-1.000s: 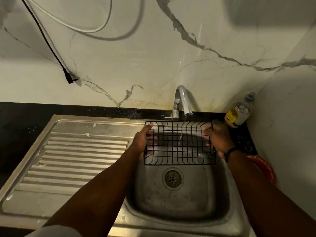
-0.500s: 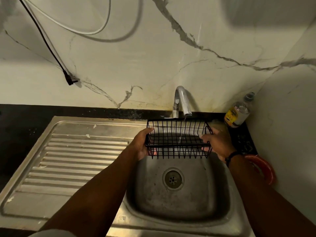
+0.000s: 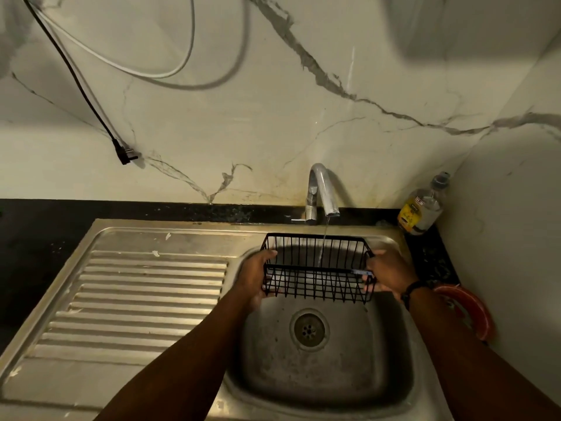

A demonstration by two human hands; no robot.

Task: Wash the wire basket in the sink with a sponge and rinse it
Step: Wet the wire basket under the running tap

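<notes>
Flanking sink [image 3: 391,399]: bottle [image 3: 422,208], drainboard [image 3: 145,299]

Bottle [image 3: 421,208], yellow label: small tag at its top reads "ICE"; remaining print is illegible.

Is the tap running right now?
On: a thin stream falls from the faucet spout into the wire basket.
</notes>
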